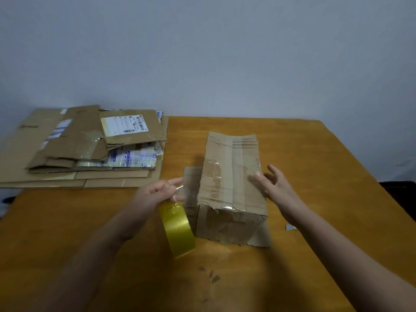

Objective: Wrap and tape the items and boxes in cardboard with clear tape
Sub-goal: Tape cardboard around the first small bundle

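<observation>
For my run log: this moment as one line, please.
left hand grips glossy yellow tape roll | right hand open beside brown cardboard-wrapped box

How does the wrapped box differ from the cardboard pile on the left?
The wrapped box stands as a taped block; the cardboard pile lies in flat, loose sheets. The box sits between the left hand and right hand; the pile lies farther back, untouched. Both are brown cardboard.

Open tabletop (326, 167) right of the box (231, 176); cardboard stack (90, 154) blocks far left.
</observation>
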